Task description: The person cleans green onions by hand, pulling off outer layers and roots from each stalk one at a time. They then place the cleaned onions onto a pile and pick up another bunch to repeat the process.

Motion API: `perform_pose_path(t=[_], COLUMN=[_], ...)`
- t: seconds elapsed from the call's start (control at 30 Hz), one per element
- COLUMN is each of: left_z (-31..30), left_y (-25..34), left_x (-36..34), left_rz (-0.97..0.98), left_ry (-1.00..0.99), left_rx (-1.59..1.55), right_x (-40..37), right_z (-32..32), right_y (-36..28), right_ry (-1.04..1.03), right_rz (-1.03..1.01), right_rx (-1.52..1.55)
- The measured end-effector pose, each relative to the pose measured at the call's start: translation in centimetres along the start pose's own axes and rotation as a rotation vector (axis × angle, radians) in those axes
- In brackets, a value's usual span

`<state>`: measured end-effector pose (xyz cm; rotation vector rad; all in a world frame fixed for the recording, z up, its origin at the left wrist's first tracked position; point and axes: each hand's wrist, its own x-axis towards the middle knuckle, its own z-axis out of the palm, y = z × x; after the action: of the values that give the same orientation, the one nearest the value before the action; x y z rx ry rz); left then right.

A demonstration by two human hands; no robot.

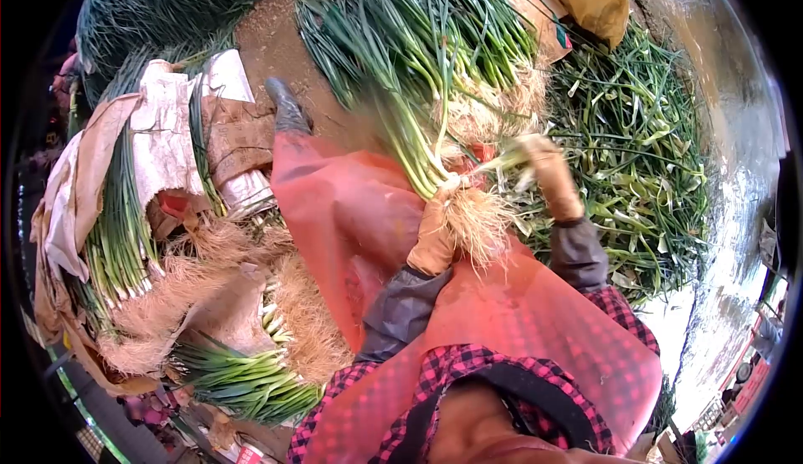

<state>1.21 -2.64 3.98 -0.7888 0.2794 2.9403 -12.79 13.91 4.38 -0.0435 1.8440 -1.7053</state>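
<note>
My left hand [432,234], in a tan glove, is closed round the root end of a bunch of green onions [406,142]. Pale stringy roots hang from that bunch over the red apron on my lap, and its green leaves point away from me. To the right, my right hand [548,171], also gloved, is raised and slightly blurred. Its fingers are closed on some pale green leaf scraps [508,161]. A large pile of green onions [418,29] lies just beyond, roots toward me.
Stripped leaves [644,154] form a heap on the right, beside wet ground [736,71]. Bundles wrapped in paper sacking [167,121] lie on the left, above another onion bunch [242,380]. A brown sack [590,0] is at the top right. My boot [287,106] shows ahead.
</note>
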Motion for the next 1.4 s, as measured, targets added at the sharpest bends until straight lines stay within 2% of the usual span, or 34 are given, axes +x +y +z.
perform_pose_path(t=[0.03, 0.07, 0.1, 0.13, 0.2, 0.23, 0.27, 0.3, 0.33, 0.37, 0.4, 0.43, 0.5, 0.57, 0.6, 0.67, 0.73, 0.8, 0.87, 0.93, 1.0, 1.07, 1.13, 1.17, 1.2, 1.27, 1.33, 1.37, 1.4], left_z=[2.0, 1.3, 0.3, -0.2, 1.6, 0.0, -1.0, 0.1, 0.1, 0.0, -0.3, -1.2, -2.6, -2.7, -2.0, -1.3, -0.3, 0.3, -0.2, 0.9, 0.6, -0.8, -0.3, 3.7, 7.3, 10.1, 10.2, 9.4, 8.5], left_y=[0.2, -0.2, -0.6, -1.1, -1.3, -1.7, -2.0, -1.7, -2.2, -2.7, -3.0, -3.0, -3.4, -3.8, -3.4, -3.0, -2.6, -2.1, -2.3, -2.0, -2.0, -2.1, 0.2, 2.9, 5.8, 9.4, 11.0, 11.2, 11.4], left_x=[-0.7, -0.4, 0.5, 0.9, 0.3, 1.1, 1.1, 0.1, 0.7, 0.8, 0.7, 1.4, 2.4, 2.1, 1.8, 1.8, 1.7, 1.2, 1.3, 1.1, 0.5, 0.4, -1.8, -3.9, -6.4, -7.7, -5.9, -4.4, -3.2], left_rz=[-0.021, -0.033, -0.016, 0.001, 0.123, 0.045, -0.037, -0.027, 0.011, 0.083, 0.151, 0.139, 0.181, 0.204, 0.148, 0.098, 0.093, 0.078, 0.024, 0.032, 0.027, -0.065, 0.019, 0.004, 0.066, 0.199, 0.293, 0.313, 0.32], left_ry=[0.132, 0.137, 0.213, 0.29, 0.26, 0.275, 0.299, 0.287, 0.347, 0.369, 0.391, 0.469, 0.447, 0.437, 0.447, 0.452, 0.448, 0.457, 0.411, 0.415, 0.429, 0.331, 0.172, 0.165, 0.089, -0.081, -0.103, -0.097, -0.102], left_rx=[-0.034, -0.037, -0.01, 0.014, 0.286, 0.243, 0.204, 0.303, 0.34, 0.355, 0.37, 0.441, 0.408, 0.364, 0.401, 0.437, 0.281, 0.335, 0.314, 0.345, 0.388, 0.508, 0.486, 0.079, -0.151, -0.2, -0.136, -0.107, -0.094], right_x=[-1.5, -1.3, -0.7, 0.0, -0.8, -0.1, -0.3, -0.9, -0.9, 0.0, 0.3, 0.8, 1.0, -0.5, -0.9, -1.1, -1.0, 0.3, 3.4, 6.8, 7.6, 13.0, 20.9, 22.8, 24.3, 30.2, 29.0, 29.7, 26.5], right_z=[-2.1, -5.4, -10.2, -15.0, -10.6, -7.5, -2.7, 1.4, 4.5, 6.7, 8.1, 8.5, 8.4, 7.4, 7.0, 5.9, 4.0, 2.3, -0.6, -0.3, 5.2, 9.0, 10.1, 9.4, 8.3, 4.2, 2.9, 2.4, 3.5], right_y=[-2.1, -0.6, 3.9, 8.5, 5.4, 4.5, 2.1, -0.2, -1.6, -1.2, 0.2, 2.3, 3.0, 1.9, 2.2, 2.6, 3.0, 4.0, 3.0, 1.6, -1.8, 1.0, 1.5, -0.7, -2.4, -1.5, -2.5, -0.9, -1.8], right_ry=[0.231, 0.441, 0.596, 0.848, 0.636, 0.446, 0.223, -0.058, -0.322, -0.401, -0.373, -0.302, -0.229, -0.068, -0.065, -0.001, -0.17, -0.033, 0.216, 0.175, -0.073, -0.406, -0.734, -0.513, -0.292, -0.029, 0.474, 0.511, 0.286], right_rz=[-0.023, -0.074, -0.141, -0.115, -0.313, -0.224, -0.163, -0.033, 0.018, 0.209, -0.007, -0.075, -0.148, -0.309, -0.303, -0.511, -0.499, -0.591, -0.14, -0.109, -0.113, -0.004, -0.152, -0.055, 0.052, -0.029, -0.423, -0.401, -0.235], right_rx=[-0.069, -0.181, -0.774, -1.36, -1.127, -0.914, -0.502, -0.236, -0.194, -0.36, -0.103, -0.04, 0.014, -0.635, -0.64, -0.842, -1.062, -0.517, 0.022, -0.184, -0.232, -0.58, -0.763, -0.469, -0.174, 0.503, 0.155, -0.075, -0.264])
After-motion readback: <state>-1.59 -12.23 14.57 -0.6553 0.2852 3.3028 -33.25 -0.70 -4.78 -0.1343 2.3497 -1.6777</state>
